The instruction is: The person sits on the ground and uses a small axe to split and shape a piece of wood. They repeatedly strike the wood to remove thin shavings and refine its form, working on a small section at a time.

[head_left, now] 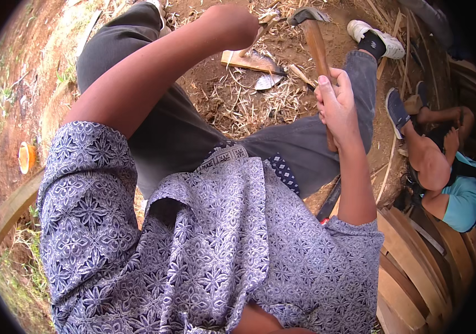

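My right hand is wrapped round the hatchet handle at right of centre, head raised at the top for a chop. My left hand is fisted on a thin strip — steadied over the wood block.

We see a hatchet with a long brown wooden handle and a grey metal head, standing almost upright, head up above the ground | a thin pale strip of wood, tilted, its tip close to the hatchet head
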`<state>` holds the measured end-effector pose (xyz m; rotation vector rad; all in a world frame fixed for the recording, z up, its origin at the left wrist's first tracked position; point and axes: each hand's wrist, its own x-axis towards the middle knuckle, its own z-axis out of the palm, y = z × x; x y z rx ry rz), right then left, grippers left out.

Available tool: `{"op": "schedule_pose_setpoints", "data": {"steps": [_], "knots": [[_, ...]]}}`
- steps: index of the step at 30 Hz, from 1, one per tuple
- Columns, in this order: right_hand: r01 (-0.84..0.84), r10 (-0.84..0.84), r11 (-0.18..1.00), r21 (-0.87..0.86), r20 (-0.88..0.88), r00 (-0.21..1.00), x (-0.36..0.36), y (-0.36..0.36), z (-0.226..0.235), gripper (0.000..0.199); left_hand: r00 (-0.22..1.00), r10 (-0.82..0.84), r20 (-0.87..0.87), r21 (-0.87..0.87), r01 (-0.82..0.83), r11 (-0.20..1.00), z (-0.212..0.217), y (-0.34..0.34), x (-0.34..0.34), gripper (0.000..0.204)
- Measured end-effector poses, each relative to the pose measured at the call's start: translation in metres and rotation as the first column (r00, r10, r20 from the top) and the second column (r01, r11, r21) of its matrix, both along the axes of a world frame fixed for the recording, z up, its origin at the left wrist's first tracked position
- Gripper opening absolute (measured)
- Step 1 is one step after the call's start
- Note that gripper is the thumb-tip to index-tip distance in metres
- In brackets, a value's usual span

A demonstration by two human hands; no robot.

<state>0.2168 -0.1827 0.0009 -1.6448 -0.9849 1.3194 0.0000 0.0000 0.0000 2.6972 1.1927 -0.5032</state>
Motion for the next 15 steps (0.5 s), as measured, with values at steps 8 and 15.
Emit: {"op": "schedule_pose_setpoints", "data": {"steps": [8,15], "knots": [[0.043,-0.043,0.999,0.021,-0.015,0.999,-0.008,-0.032,-0.012,0.024,0.995,-0.07,0.067,-0.11,0.077,0.991,-0.026,-0.033,0.001,0.023],[0.148,-0.126,0.974,0.169,-0.131,0.983,-0.018,-0.025,0.006,0.021,0.991,-0.085,0.102,-0.082,0.093,0.992,-0.048,-0.034,0.005,0.022]]}}
